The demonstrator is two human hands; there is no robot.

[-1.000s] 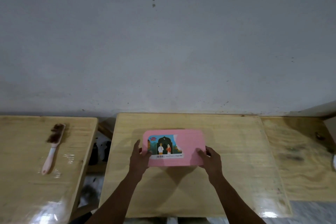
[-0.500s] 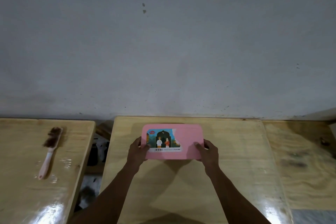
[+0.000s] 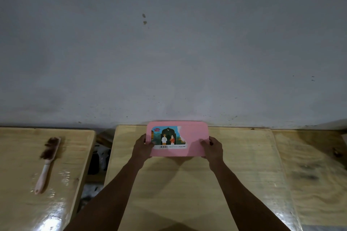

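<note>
Both hands were clamped on the tray [image 3: 196,137], one at each short end. My left hand [image 3: 142,149] gripped the end beside the label [image 3: 168,138], thumb on the face and fingers curled behind. My right hand [image 3: 214,149] gripped the bare pink end the same way, thumb laid on the face.

The tray was held off the table [image 3: 187,193], over its far edge and close to the wall [image 3: 169,52]. It was tipped so that its face looked back at me, and its shadow fell on the wood just below its near edge. I could not tell whether its far edge touched the wall.

The label covered the left and middle of the face, and its right edge was ragged, as if torn.

The brush [image 3: 47,159] lay on the left table [image 3: 16,170], well apart from both hands and untouched.

Assessment: the tray was picked up and under firm control, so the grasp and lift were done. Setting it down or standing it somewhere was not yet done. If cleaning was intended, that also remained, since the brush was not in hand. No fault was noted in the grip.
</note>
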